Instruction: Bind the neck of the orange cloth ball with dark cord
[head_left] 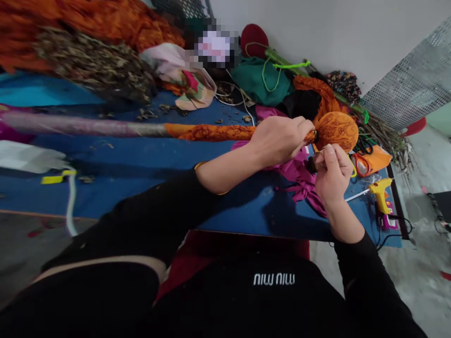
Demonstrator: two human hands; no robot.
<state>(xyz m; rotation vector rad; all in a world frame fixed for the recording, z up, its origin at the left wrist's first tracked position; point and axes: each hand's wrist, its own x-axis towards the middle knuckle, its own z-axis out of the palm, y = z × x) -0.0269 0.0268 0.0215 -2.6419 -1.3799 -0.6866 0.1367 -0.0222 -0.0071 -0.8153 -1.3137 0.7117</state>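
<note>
A long pole (pixel 211 132) lies level across the view, its right part wrapped in orange patterned cloth. At its right end is a round knob (pixel 337 130) covered in the same cloth, with a dark tie at its neck. My left hand (pixel 278 138) is closed around the wrapped pole just left of the knob. Right below the neck, my right hand (pixel 333 169) has its fingers pinched together. A small dark object (pixel 312 164) shows by those fingers; its kind is unclear. Magenta cloth (pixel 299 178) lies beneath both hands.
On the blue table (pixel 225 206), a yellow glue gun (pixel 381 195) and red-handled scissors (pixel 361 164) lie at right. Orange fabric (pixel 105 23), dried leaves (pixel 95 63) and teal cloth (pixel 262 80) are heaped along the back. A white hose-like piece (pixel 71 202) hangs over the front-left edge.
</note>
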